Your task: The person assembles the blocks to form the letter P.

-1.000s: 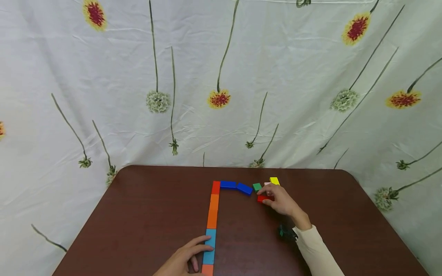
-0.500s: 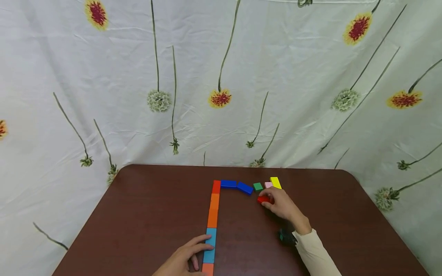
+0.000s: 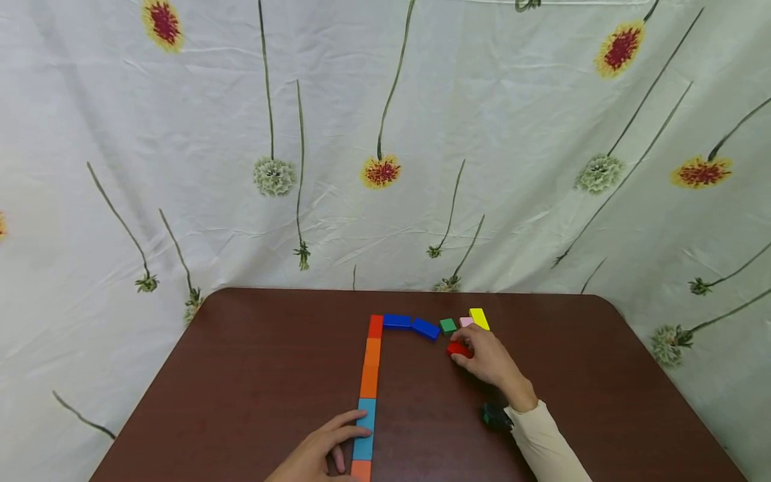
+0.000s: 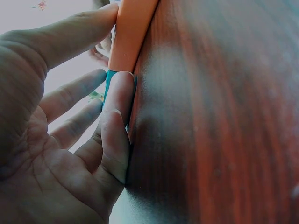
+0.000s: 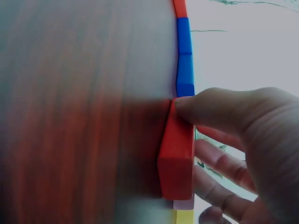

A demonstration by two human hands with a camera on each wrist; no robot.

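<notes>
My right hand pinches a red block between thumb and fingers, low over the tabletop. In the right wrist view the thumb lies on the near face of that red block, with the fingers behind it. My left hand rests with loosely extended fingers on a light blue block in a long row. In the left wrist view the left thumb touches the edge of an orange-toned block. Just beyond the red block lie a green block, a pink block and a yellow block.
Orange blocks and a red end block continue the row away from me. Two blue blocks turn off it to the right, the second angled. A dark brown table ends at a flowered cloth.
My right hand has drawn slightly back toward me, its fingers now closer around the red block, and more of the pink block shows. The left hand has stayed put.
</notes>
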